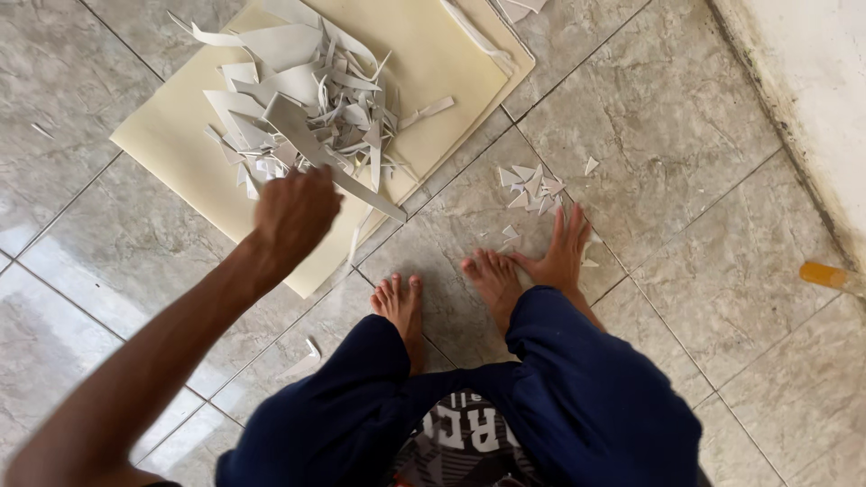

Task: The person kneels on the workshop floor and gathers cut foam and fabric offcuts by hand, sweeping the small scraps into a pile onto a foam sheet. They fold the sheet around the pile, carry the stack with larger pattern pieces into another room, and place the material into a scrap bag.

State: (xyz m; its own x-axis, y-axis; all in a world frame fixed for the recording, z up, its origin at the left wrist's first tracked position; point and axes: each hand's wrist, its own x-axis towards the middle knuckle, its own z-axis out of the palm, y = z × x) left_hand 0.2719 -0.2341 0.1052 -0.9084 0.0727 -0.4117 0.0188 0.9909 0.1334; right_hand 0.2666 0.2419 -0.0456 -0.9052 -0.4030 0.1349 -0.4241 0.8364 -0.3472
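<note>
A: Left hand (293, 212)?

B: Reaching out over the near edge of the cream sheet (171, 135) on the tiled floor (686, 153). Fingers curled in, knuckles up. It meets the near fringe of the heap of grey-white offcuts (307, 108); a long grey strip (334, 162) runs from beside the knuckles toward the right. Can't tell if the hand is clamped on that strip or only touching it; the fingertips are hidden.

A: Right hand (559, 252)?

B: Flat on the floor, fingers spread and pointing far, holding nothing. It sits just right of the person's bare feet (451, 293).

A: What's near it?

B: A small cluster of pale triangular scraps (532, 189) just beyond the fingertips, with a few single chips around it.

A: The big heap?

B: Far left, piled on the cream sheet, strips and slivers crossing every way.

A: Anything else?

B: Dark blue trousers (577, 388) at the near edge. An orange stick-like object (825, 275) at the right, by the wall (812, 81).
</note>
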